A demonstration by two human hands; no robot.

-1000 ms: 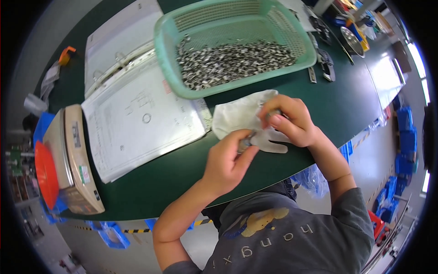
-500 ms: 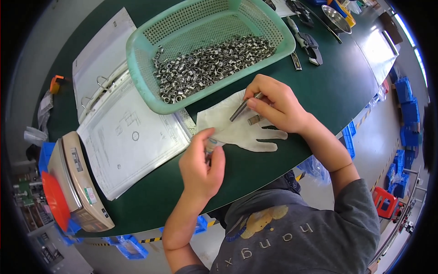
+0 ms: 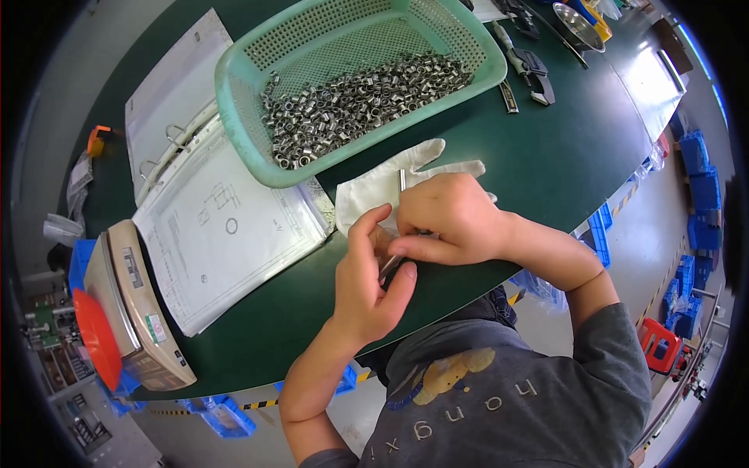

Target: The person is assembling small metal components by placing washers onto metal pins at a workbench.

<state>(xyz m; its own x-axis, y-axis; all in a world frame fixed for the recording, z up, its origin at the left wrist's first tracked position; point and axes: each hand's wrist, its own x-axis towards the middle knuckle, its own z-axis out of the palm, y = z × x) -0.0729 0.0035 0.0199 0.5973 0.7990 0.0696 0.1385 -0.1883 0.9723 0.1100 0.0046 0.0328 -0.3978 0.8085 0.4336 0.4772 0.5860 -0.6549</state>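
From where I stand, the person's left hand [image 3: 363, 285] is curled around a slim metal piece [image 3: 388, 267], while the right hand [image 3: 452, 218] is bent down against it, fingers folded, and I can't tell what it grips. A metal rod [image 3: 402, 180] juts past the right knuckles, over a white glove [image 3: 367, 191] on the green bench [image 3: 546, 164], just below the mint-green basket [image 3: 355, 165] of small metal rings [image 3: 351, 117].
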